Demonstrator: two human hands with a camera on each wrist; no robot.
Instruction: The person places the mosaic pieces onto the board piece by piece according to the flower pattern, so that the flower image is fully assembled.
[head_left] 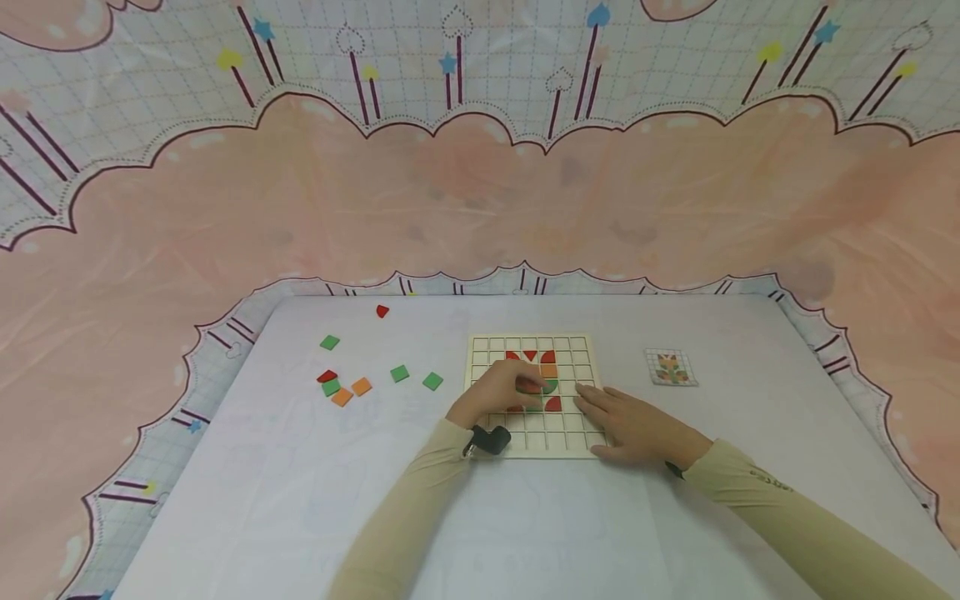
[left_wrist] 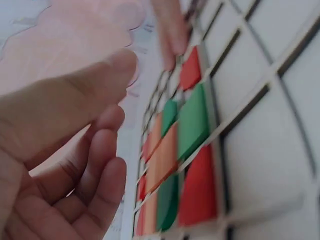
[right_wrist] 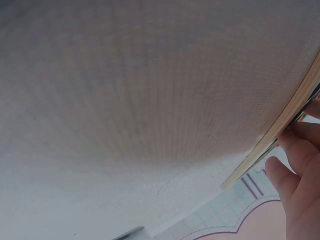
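Note:
A square wooden grid board [head_left: 579, 442] lies on the table with red, orange and green tiles set in its cells. My left hand [head_left: 497, 390] hovers over its middle and hides several tiles. In the left wrist view the thumb and loosely bent fingers [left_wrist: 112, 175] stand apart with nothing seen between them, beside a green tile [left_wrist: 192, 122] and a red tile [left_wrist: 199, 192]. My right hand [head_left: 637, 423] rests flat along the board's right edge, fingers spread. In the right wrist view its fingers [right_wrist: 300, 155] touch the board's wooden rim [right_wrist: 270, 137].
Left of the board lie loose green tiles [head_left: 400, 373], orange tiles [head_left: 362, 386] and red tiles [head_left: 382, 311]. A small pattern card [head_left: 671, 367] with a flower-like design is to the board's right. A patterned cloth [head_left: 480, 200] hangs behind the white table [head_left: 247, 467].

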